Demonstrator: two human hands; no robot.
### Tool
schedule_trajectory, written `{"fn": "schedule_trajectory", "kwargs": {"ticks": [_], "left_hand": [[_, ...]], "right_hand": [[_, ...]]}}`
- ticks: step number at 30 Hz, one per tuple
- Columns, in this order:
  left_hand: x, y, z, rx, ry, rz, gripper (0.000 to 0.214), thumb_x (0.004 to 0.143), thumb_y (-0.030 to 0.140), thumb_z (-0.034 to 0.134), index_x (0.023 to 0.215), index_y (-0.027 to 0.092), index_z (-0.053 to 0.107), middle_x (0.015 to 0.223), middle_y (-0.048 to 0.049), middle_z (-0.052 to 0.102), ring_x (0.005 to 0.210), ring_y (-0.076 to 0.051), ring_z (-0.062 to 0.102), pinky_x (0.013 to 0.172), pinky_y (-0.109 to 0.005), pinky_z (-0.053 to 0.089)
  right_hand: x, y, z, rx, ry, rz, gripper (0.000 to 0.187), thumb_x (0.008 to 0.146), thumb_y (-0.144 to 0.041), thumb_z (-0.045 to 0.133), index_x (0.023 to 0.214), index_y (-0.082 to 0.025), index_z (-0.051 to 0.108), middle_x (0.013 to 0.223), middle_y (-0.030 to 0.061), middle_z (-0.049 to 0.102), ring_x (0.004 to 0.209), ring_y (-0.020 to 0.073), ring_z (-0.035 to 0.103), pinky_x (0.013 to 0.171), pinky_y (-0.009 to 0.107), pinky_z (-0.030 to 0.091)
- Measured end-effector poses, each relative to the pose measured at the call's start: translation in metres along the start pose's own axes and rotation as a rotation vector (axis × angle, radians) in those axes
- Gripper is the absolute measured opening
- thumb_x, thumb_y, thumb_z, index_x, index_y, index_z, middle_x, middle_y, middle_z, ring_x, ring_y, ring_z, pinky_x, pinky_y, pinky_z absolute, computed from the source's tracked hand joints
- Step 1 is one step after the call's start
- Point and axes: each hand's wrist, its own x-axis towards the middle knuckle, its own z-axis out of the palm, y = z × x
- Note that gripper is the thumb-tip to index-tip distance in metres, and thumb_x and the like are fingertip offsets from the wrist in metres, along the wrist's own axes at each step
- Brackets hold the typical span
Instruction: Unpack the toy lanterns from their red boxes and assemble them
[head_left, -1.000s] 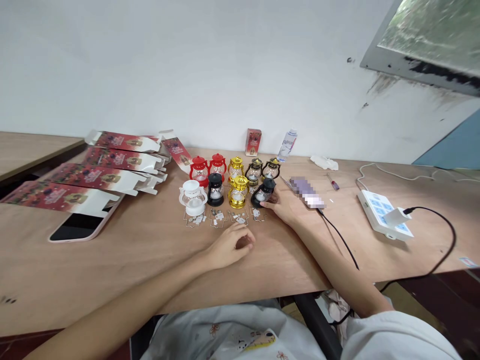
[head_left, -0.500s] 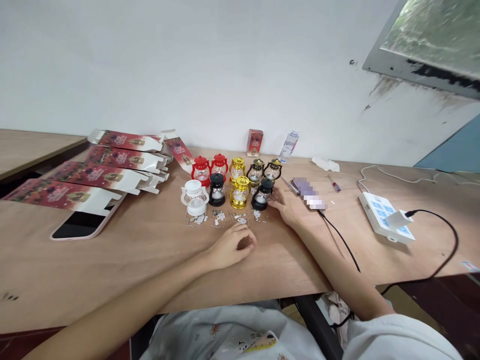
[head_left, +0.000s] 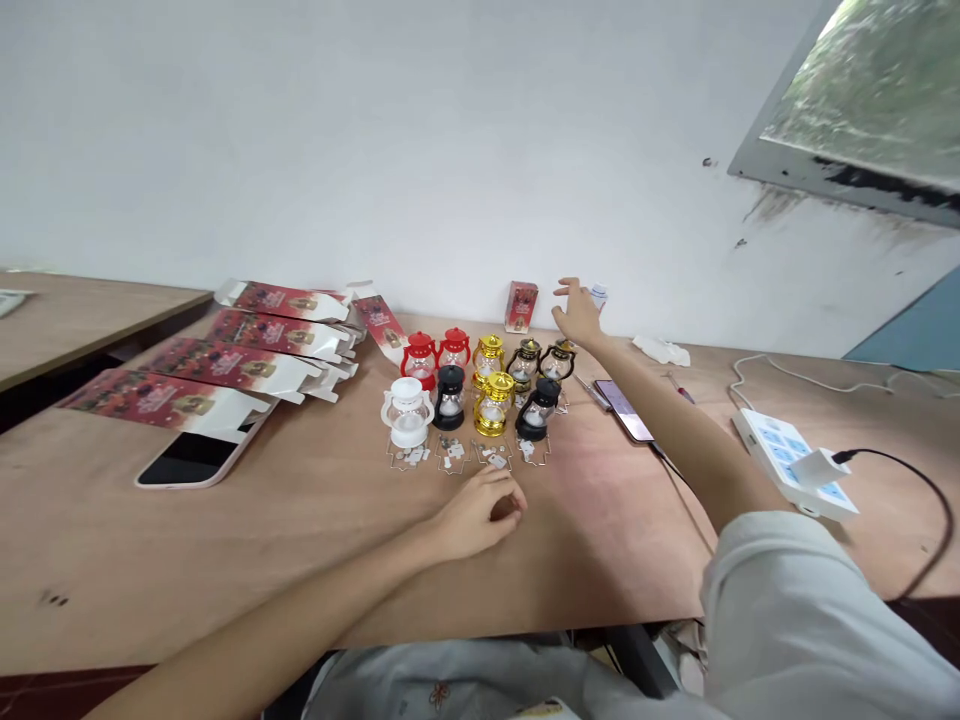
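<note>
My left hand (head_left: 480, 512) rests on the table with loosely curled fingers, a gap inside the curl and nothing held. Just beyond it lie small white pieces (head_left: 496, 461) and bent wires (head_left: 452, 466). My right hand (head_left: 579, 312) is raised near the wall, fingers spread and empty. It partly hides a clear bottle (head_left: 598, 296); contact cannot be made out. Left of it stands a small red box (head_left: 520, 306). Several miniature lanterns stand in two rows, including a white lantern (head_left: 409, 415), a gold lantern (head_left: 493, 405), a red lantern (head_left: 420, 362) and a tilted black lantern (head_left: 536, 410).
Flattened red cartons (head_left: 225, 362) lie at the left, over a pink-edged phone (head_left: 191, 460). Another phone (head_left: 624, 412) with a cable lies under my right forearm's left side. At the right are a white power strip (head_left: 795, 460), crumpled tissue (head_left: 661, 350) and a screwdriver (head_left: 682, 392).
My right hand has left the right-hand black lantern and moved up and away towards the bottle. That lantern now leans. My left hand stays in place, while the view has shifted slightly.
</note>
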Motion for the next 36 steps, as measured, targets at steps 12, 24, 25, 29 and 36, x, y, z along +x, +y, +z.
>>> {"fn": "schedule_trajectory", "kwargs": {"ticks": [12,24,25,29,36], "left_hand": [[-0.001,-0.007,0.003,-0.060,0.014,0.041,0.010,0.074,0.010,0.056,0.078,0.018,0.060,0.083,-0.0029,0.062,0.085,-0.018,0.054,0.078,-0.029,0.044],[0.000,-0.008,0.003,-0.068,0.009,0.033,0.011,0.073,0.008,0.056,0.078,0.018,0.060,0.082,-0.0033,0.061,0.085,-0.018,0.054,0.077,-0.028,0.044],[0.000,-0.008,0.003,-0.072,0.016,0.030,0.011,0.073,0.008,0.056,0.077,0.018,0.060,0.081,-0.0029,0.061,0.084,-0.017,0.054,0.076,-0.028,0.044],[-0.001,-0.005,0.000,-0.154,0.059,0.012,0.010,0.076,0.010,0.054,0.078,0.017,0.060,0.078,-0.0021,0.059,0.072,-0.013,0.055,0.067,-0.024,0.045],[-0.001,0.002,-0.018,-0.369,0.218,-0.021,0.018,0.080,0.027,0.059,0.095,0.018,0.056,0.084,-0.0031,0.063,0.072,-0.012,0.056,0.068,-0.025,0.046]], "right_hand": [[0.077,0.016,0.078,-0.177,-0.398,0.108,0.090,0.070,-0.030,0.061,0.144,-0.012,0.013,0.149,0.0215,0.022,0.139,0.0399,0.014,0.105,0.063,0.016],[0.063,0.011,0.064,-0.472,-0.361,-0.095,0.069,0.063,-0.042,0.072,0.116,-0.003,0.049,0.125,0.0270,0.045,0.120,0.0414,0.034,0.098,0.057,0.022],[0.062,0.009,0.061,-0.463,-0.347,-0.103,0.070,0.063,-0.045,0.071,0.115,-0.003,0.049,0.126,0.0269,0.044,0.120,0.0410,0.034,0.097,0.057,0.023],[0.059,0.002,0.030,-0.241,-0.094,-0.024,0.077,0.065,-0.056,0.067,0.117,-0.004,0.043,0.119,0.0245,0.047,0.115,0.0393,0.040,0.093,0.056,0.031],[-0.041,-0.038,-0.041,0.629,0.321,0.090,0.049,0.087,-0.054,0.040,0.126,-0.025,0.031,0.118,0.0095,0.050,0.109,0.0240,0.053,0.088,0.044,0.047]]}}
